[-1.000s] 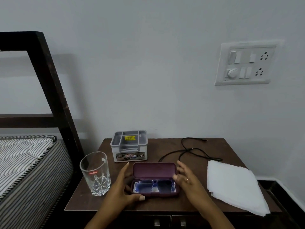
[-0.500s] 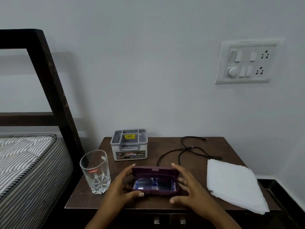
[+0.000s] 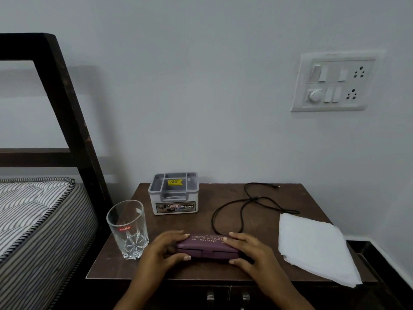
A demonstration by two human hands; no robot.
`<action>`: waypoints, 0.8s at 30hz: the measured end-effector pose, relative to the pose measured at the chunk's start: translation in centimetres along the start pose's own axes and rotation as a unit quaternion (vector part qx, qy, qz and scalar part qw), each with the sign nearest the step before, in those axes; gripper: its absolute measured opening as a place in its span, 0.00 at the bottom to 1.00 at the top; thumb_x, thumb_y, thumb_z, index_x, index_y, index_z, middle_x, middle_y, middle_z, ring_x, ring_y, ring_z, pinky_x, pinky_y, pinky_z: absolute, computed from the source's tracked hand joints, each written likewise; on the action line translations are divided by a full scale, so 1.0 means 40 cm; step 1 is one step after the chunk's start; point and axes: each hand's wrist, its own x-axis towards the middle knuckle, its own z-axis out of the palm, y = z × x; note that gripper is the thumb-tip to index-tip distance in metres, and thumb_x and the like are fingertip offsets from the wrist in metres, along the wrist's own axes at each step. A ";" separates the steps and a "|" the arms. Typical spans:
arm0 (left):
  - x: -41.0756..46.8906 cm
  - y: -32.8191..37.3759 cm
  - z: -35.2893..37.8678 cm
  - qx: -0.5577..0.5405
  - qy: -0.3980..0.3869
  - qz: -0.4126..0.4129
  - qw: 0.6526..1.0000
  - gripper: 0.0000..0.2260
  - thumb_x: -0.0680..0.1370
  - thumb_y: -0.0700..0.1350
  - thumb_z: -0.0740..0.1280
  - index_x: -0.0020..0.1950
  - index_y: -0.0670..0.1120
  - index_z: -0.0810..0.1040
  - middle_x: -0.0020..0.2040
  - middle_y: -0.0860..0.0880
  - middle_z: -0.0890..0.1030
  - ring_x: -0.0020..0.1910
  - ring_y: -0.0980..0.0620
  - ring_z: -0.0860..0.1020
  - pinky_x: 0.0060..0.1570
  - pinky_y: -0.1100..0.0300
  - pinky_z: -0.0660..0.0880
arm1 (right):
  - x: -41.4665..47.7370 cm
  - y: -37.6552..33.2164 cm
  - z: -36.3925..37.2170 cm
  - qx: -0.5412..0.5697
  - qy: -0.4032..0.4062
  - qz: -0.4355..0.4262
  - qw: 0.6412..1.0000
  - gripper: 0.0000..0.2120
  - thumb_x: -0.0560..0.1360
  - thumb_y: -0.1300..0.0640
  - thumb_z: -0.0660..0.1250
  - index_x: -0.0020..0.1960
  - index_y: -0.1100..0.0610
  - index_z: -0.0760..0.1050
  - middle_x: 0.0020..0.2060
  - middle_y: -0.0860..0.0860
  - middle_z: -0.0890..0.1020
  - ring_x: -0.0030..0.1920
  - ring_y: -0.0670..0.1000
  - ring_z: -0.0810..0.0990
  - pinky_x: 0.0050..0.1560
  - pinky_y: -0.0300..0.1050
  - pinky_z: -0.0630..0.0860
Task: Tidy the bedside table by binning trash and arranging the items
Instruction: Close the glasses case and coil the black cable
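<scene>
On the dark wooden bench (image 3: 263,224), near its front edge between the glass (image 3: 127,229) and white papers (image 3: 312,245), the closed maroon spectacle case (image 3: 206,246) is clasped at either end by left hand (image 3: 164,249) and right hand (image 3: 248,253), fingers curled around it.

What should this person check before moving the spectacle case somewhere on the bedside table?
1. Lid of the spectacle case fully down: ok, it looks closed, though a latch click cannot be seen.
2. Grip on both ends: ok, left hand and right hand clasp it.
3. Black cable free of the case: cannot tell, its loop ends right at the case's far edge.
4. Glass out of the left arm's way: not ok, it stands close beside the left hand.
5. Space towards the grey organiser box: ok, bare tabletop lies between.
6. White paper clear: ok, apart from the right hand.
</scene>
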 end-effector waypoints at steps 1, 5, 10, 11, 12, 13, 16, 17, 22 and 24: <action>0.000 -0.002 0.000 0.001 0.002 -0.001 1.000 0.25 0.60 0.36 0.78 0.49 0.61 0.82 0.53 0.58 0.81 0.51 0.61 0.80 0.50 0.65 0.77 | 0.000 0.001 0.001 0.002 0.006 -0.002 1.000 0.33 0.69 0.57 0.73 0.58 0.24 0.66 0.63 0.34 0.71 0.65 0.34 0.68 0.66 0.32 0.66; 0.001 -0.005 0.001 0.006 0.006 -0.001 1.000 0.22 0.60 0.41 0.78 0.48 0.60 0.82 0.54 0.64 0.79 0.53 0.62 0.79 0.52 0.65 0.76 | -0.001 0.003 0.003 0.019 0.012 -0.001 1.000 0.31 0.70 0.57 0.73 0.59 0.25 0.67 0.63 0.36 0.72 0.65 0.34 0.68 0.65 0.32 0.67; -0.001 0.001 0.002 0.011 0.004 -0.009 1.000 0.20 0.60 0.41 0.78 0.47 0.59 0.82 0.55 0.55 0.81 0.49 0.60 0.81 0.50 0.67 0.77 | -0.001 0.005 0.001 0.022 0.004 0.008 1.000 0.29 0.70 0.56 0.73 0.58 0.26 0.69 0.63 0.34 0.71 0.64 0.34 0.68 0.64 0.31 0.67; -0.001 0.002 0.001 0.011 0.000 -0.014 1.000 0.20 0.60 0.40 0.78 0.48 0.58 0.82 0.56 0.53 0.80 0.48 0.60 0.81 0.49 0.68 0.77 | -0.001 0.004 -0.001 0.024 -0.003 0.013 1.000 0.28 0.70 0.55 0.73 0.57 0.25 0.69 0.63 0.34 0.71 0.64 0.33 0.67 0.64 0.30 0.67; 0.000 0.003 0.000 0.010 -0.006 -0.021 1.000 0.20 0.60 0.41 0.79 0.48 0.59 0.82 0.57 0.53 0.80 0.48 0.59 0.81 0.49 0.68 0.77 | -0.002 0.003 -0.003 0.024 -0.011 0.017 1.000 0.28 0.70 0.54 0.73 0.56 0.24 0.68 0.63 0.33 0.70 0.64 0.33 0.67 0.64 0.29 0.66; -0.001 0.007 -0.001 0.007 -0.015 -0.030 0.999 0.20 0.60 0.43 0.80 0.48 0.59 0.82 0.58 0.54 0.79 0.47 0.59 0.82 0.48 0.68 0.77 | -0.002 0.000 -0.004 0.025 -0.018 0.020 0.999 0.26 0.69 0.51 0.73 0.56 0.23 0.68 0.63 0.33 0.69 0.64 0.33 0.66 0.64 0.29 0.66; -0.004 0.019 -0.002 -0.013 -0.026 -0.064 0.998 0.25 0.52 0.62 0.78 0.47 0.60 0.82 0.55 0.59 0.81 0.46 0.60 0.82 0.48 0.71 0.76 | -0.002 -0.009 -0.007 0.043 -0.027 0.029 0.998 0.20 0.66 0.39 0.70 0.55 0.25 0.70 0.63 0.32 0.69 0.64 0.32 0.66 0.64 0.33 0.68; -0.004 0.018 -0.001 -0.007 -0.026 -0.065 0.998 0.29 0.50 0.66 0.76 0.48 0.61 0.81 0.54 0.59 0.82 0.45 0.60 0.82 0.47 0.71 0.76 | -0.002 -0.010 -0.008 0.052 -0.024 0.032 0.998 0.19 0.66 0.39 0.70 0.56 0.27 0.72 0.63 0.33 0.70 0.64 0.32 0.67 0.64 0.35 0.70; 0.005 0.022 0.000 0.026 -0.046 -0.063 0.997 0.38 0.47 0.72 0.72 0.57 0.67 0.75 0.53 0.59 0.80 0.47 0.63 0.80 0.45 0.73 0.76 | -0.006 -0.010 -0.011 0.057 -0.023 0.025 0.998 0.19 0.69 0.53 0.73 0.56 0.37 0.76 0.62 0.34 0.70 0.64 0.33 0.66 0.64 0.40 0.72; 0.009 0.024 -0.002 0.056 -0.048 -0.058 0.996 0.35 0.46 0.74 0.70 0.54 0.74 0.73 0.52 0.64 0.79 0.48 0.66 0.79 0.45 0.76 0.73 | -0.004 -0.013 -0.012 0.052 -0.024 0.020 0.998 0.18 0.69 0.54 0.73 0.55 0.37 0.76 0.61 0.34 0.70 0.64 0.33 0.66 0.64 0.39 0.71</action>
